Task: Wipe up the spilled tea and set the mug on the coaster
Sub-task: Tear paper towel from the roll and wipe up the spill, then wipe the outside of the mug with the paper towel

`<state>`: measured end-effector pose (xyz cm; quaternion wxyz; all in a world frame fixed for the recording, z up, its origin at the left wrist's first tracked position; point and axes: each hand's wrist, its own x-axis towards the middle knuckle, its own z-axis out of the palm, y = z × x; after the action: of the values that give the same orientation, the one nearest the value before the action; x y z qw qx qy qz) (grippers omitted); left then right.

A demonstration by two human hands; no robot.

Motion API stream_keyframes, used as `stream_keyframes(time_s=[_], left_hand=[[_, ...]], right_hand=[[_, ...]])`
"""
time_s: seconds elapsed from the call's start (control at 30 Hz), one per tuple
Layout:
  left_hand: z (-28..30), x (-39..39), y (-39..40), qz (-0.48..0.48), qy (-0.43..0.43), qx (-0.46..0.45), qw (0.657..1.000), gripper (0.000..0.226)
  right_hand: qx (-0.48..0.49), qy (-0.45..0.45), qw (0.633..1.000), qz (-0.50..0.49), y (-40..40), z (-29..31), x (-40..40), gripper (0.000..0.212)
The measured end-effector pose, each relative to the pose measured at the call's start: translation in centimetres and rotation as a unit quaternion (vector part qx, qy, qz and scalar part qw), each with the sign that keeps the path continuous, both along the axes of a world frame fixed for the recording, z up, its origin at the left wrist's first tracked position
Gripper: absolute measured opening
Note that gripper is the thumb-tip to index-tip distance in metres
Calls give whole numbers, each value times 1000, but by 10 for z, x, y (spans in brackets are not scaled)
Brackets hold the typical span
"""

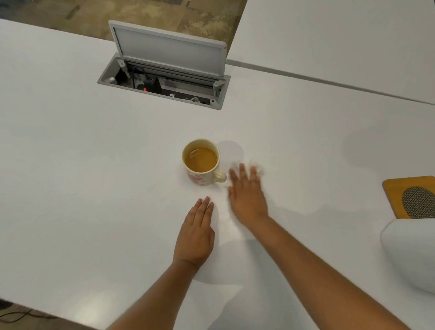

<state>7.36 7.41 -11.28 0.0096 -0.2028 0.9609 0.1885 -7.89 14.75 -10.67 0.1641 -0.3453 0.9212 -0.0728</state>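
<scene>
A cream mug (202, 163) with pink marks stands upright in the middle of the white table (75, 157), holding brown tea, its handle pointing right. My right hand (247, 196) lies flat just right of the handle, fingers spread and blurred, pressing what looks like a thin white tissue (260, 172) onto the table. My left hand (196, 232) rests flat below the mug, fingers together, holding nothing. A wooden coaster (395, 195) with an oval mesh centre sits at the far right edge. I can make out no brown spill on the table.
An open grey cable box (164, 87) with a raised lid is set into the table behind the mug. A white rounded object (419, 254) lies in front of the coaster, covering its near edge. A seam (332, 83) divides this table from the one beyond it.
</scene>
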Motion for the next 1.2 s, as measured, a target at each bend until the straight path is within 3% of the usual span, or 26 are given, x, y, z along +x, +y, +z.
stream_keyframes(time_s=[0.17, 0.3, 0.4, 0.47, 0.53, 0.67, 0.8, 0.97, 1.07, 1.13, 1.2], left_hand=[[2, -2, 1, 11, -7, 6, 1000, 51], [6, -1, 1, 10, -23, 7, 1000, 52], [8, -1, 2, 17, -30, 17, 999, 52], [12, -2, 4, 26, -32, 29, 999, 50], [15, -5, 3, 23, -33, 29, 999, 49], [23, -1, 0, 25, -25, 38, 999, 44], [29, 19, 14, 53, 1, 62, 997, 35], [33, 24, 30, 42, 16, 78, 996, 31], [49, 9, 23, -76, 36, 1, 996, 34], [64, -3, 10, -121, 53, -56, 990, 39], [79, -14, -8, -119, 75, -89, 986, 48]], right_hand=[[16, 59, 993, 102, 15, -3, 39, 55], [9, 44, 982, 182, 60, -3, 31, 49], [30, 81, 992, 95, 97, -5, -6, 46], [89, 77, 993, 5, 127, 2, -30, 59], [90, 76, 991, -59, 161, 10, -41, 63], [66, 103, 980, -154, 191, 21, -24, 38], [37, 87, 975, -201, 172, 15, 15, 51], [8, 4, 991, -130, 131, 19, 64, 68], [-49, -105, 990, -80, 107, 27, 69, 48], [-111, -230, 961, -107, 95, 38, 64, 38], [-195, -299, 920, -160, 92, 48, 58, 32]])
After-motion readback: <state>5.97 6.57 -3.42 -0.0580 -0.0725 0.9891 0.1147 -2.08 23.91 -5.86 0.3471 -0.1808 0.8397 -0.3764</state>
